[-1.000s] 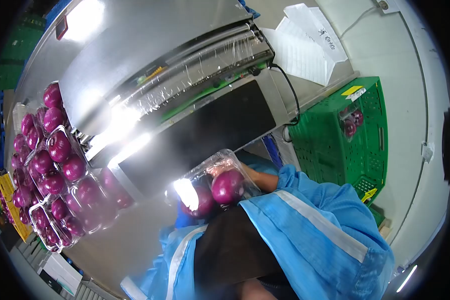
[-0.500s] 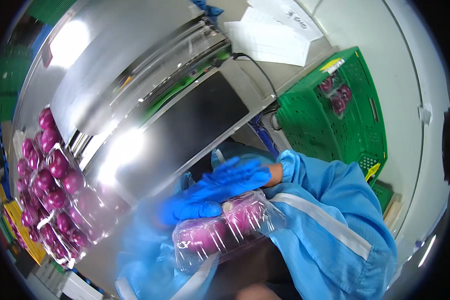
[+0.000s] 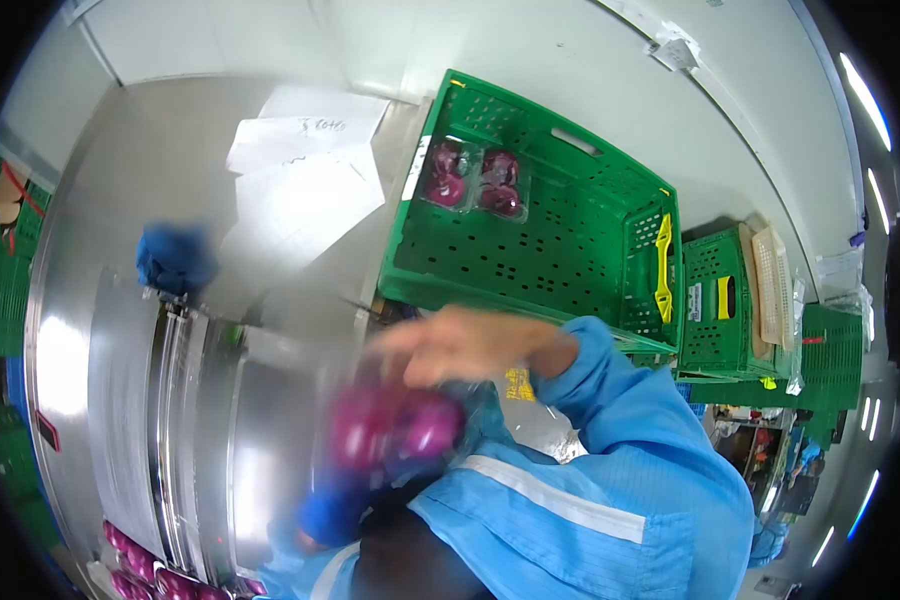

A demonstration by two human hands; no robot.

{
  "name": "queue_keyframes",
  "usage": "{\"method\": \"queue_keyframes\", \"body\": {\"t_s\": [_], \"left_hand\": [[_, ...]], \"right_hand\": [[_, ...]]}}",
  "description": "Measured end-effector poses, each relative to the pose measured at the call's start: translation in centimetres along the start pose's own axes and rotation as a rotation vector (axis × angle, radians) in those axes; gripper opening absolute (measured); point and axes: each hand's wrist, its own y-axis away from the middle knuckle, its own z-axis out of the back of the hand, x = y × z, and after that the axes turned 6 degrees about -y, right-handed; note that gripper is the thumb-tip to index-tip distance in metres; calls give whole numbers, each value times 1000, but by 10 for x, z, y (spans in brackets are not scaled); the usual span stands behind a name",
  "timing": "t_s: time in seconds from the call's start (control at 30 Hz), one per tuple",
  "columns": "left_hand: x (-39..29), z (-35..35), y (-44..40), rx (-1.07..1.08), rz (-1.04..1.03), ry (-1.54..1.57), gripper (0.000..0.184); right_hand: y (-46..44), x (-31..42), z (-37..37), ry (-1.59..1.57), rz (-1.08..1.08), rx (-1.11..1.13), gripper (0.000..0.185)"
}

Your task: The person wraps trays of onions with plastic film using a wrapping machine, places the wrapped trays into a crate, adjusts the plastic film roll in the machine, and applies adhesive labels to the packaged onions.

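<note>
A clear pack of purple onions [image 3: 395, 430], smeared by motion, is in front of my body. Along its upper edge, my bare right hand [image 3: 455, 345] has its bent fingers on the pack, though their outline is blurred. My left hand [image 3: 330, 515], in a blue glove, is low at the pack's lower left, its fingers blurred and partly hidden. Beyond my right hand, a green crate [image 3: 530, 250] holds two onion packs, one at the left [image 3: 448, 172] and another [image 3: 502, 183] beside it.
The metal wrapping machine [image 3: 180, 430] stands at the left, with more packed onions [image 3: 135, 560] at its lower end. Papers [image 3: 310, 200] and a blue cloth bundle [image 3: 173, 258] lie on the worktop. Another green crate [image 3: 715, 300] is at the right.
The view has swung toward the crate. The onion pack has moved up from my lap, and my gloved left hand has gone from above it to its lower left. A second pack shows in the crate.
</note>
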Motion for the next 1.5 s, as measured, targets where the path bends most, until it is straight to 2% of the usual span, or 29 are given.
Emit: {"method": "queue_keyframes", "body": {"t_s": [0.03, 0.1, 0.13, 0.17, 0.2, 0.27, 0.3, 0.33, 0.43, 0.53, 0.63, 0.73, 0.77, 0.8, 0.87, 0.9, 0.97, 1.03, 1.07, 1.17, 1.23, 1.3, 1.33, 1.37, 1.4, 1.43, 1.47, 1.5], "left_hand": [[-3, -3, -6, -24, 9, 49, 49], [-17, -20, -20, -196, -90, -205, 52], [-23, -26, -26, -285, -143, -332, 54], [-26, -20, -26, -257, -130, -347, 55], [-28, -7, -20, -231, -118, -359, 57], [-30, 2, -10, -240, -98, -416, 60], [-29, 7, -8, -273, -109, -408, 59], [-27, 13, -7, -305, -125, -399, 59], [-25, 23, -3, -366, -149, -392, 58], [-20, 26, 0, -413, -168, -378, 57], [-10, 28, -3, -470, -166, -319, 55], [-6, 29, -7, -432, -137, -319, 53], [-6, 26, -7, -436, -138, -343, 52], [-6, 23, -7, -440, -139, -368, 52], [-2, 11, -8, -516, -165, -431, 51], [-1, 8, -8, -513, -171, -415, 49], [1, 4, -9, -511, -191, -385, 45], [4, 8, -8, -537, -165, -446, 41], [3, 11, -5, -553, -155, -479, 38], [3, 3, 13, -581, -293, -388, 33], [10, 17, 20, -643, -300, -431, 33], [19, 28, 34, -684, -285, -413, 33], [23, 29, 39, -635, -272, -383, 34], [22, 28, 42, -611, -284, -348, 34], [21, 28, 52, -620, -318, -308, 35], [22, 29, 66, -610, -322, -356, 36], [18, 27, 78, -618, -407, -346, 35], [16, 29, 93, -628, -470, -359, 35]], "right_hand": [[13, -24, 32, 112, 97, -194, 50], [44, -50, 84, -112, 149, -760, 54], [58, -77, 122, -395, 139, -872, 54], [76, -98, 152, -497, 97, -1055, 56], [89, -118, 177, -364, 66, -1333, 57], [131, -216, 249, -408, 115, -1524, 59], [145, -245, 266, -488, 39, -1597, 61], [162, -289, 290, -360, -24, -1633, 63], [159, -318, 296, -177, -296, -1623, 65], [134, -310, 296, -492, -322, -1592, 68], [131, -324, 305, -720, -204, -1432, 74], [130, -319, 324, 445, -929, -1377, 71], [128, -318, 321, 662, -786, -1497, 67], [104, -278, 300, 879, -625, -1606, 64], [49, -218, 276, 1121, -119, -1371, 63], [15, -200, 254, 1133, 8, -1230, 69], [-39, -157, 207, 1184, -37, -879, 77], [-74, -206, 209, 1335, -86, -793, 82], [-79, -211, 217, 1442, -221, -763, 83], [-81, -215, 228, 1363, -198, -805, 81], [-84, -228, 232, 1375, -170, -875, 80], [-87, -231, 238, 1386, -117, -870, 78], [-80, -232, 249, 1246, 92, -808, 72], [-74, -230, 245, 1262, 134, -916, 67], [-78, -207, 234, 1178, -31, -891, 63], [-81, -207, 223, 1064, 102, -898, 61], [-88, -200, 226, 801, 184, -760, 60], [-84, -236, 268, 766, 318, -689, 62]]}}
